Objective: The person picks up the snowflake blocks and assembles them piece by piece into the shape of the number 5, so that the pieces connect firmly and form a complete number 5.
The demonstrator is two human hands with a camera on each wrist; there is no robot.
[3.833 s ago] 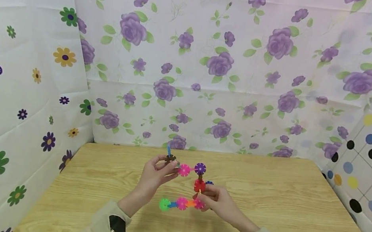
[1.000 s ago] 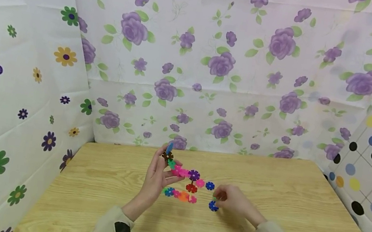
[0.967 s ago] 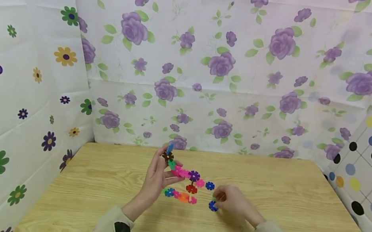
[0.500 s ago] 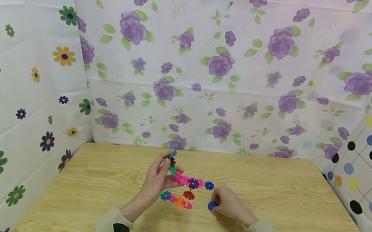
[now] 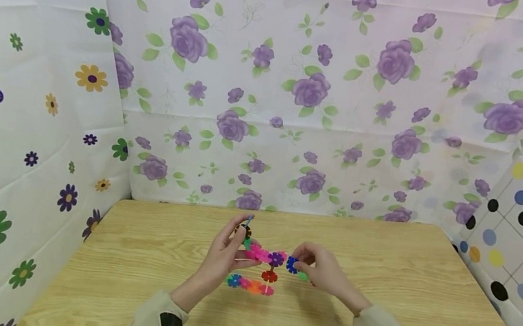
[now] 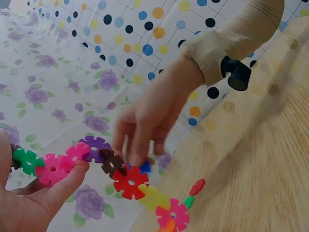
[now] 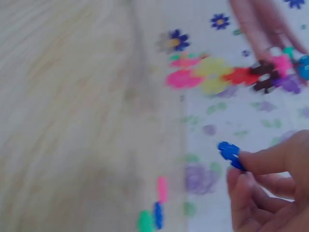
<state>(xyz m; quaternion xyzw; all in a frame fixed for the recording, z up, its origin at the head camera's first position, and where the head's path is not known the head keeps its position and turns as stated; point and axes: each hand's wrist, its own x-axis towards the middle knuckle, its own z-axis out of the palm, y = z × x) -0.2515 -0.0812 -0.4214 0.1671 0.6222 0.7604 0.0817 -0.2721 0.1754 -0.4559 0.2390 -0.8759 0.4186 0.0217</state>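
Observation:
My left hand (image 5: pixel 222 253) pinches the upper end of a chain of interlocking plastic snowflake discs (image 5: pixel 260 253), near its brown and green discs. From a purple disc (image 6: pixel 94 149) the chain drops through brown, red (image 6: pixel 131 182) and yellow discs. Its lower run of pink, orange and blue discs goes back left below that hand. To the right of the chain, my right hand (image 5: pixel 324 269) pinches a single blue snowflake disc (image 7: pixel 230 153) between thumb and finger. That disc is apart from the chain in the right wrist view.
Loose discs lie on the wooden table (image 5: pixel 154 237): a green disc (image 5: pixel 302 276) under the right hand, plus a pink disc (image 7: pixel 162 189) and another blue disc (image 7: pixel 158 215). A red disc (image 6: pixel 197 187) lies there too. Flowered cloth (image 5: pixel 260 101) stands behind the table.
My right hand earlier left the chain and reached a blue disc on the table. It has since risen with the disc and moved up beside the chain. My left hand has lowered slightly.

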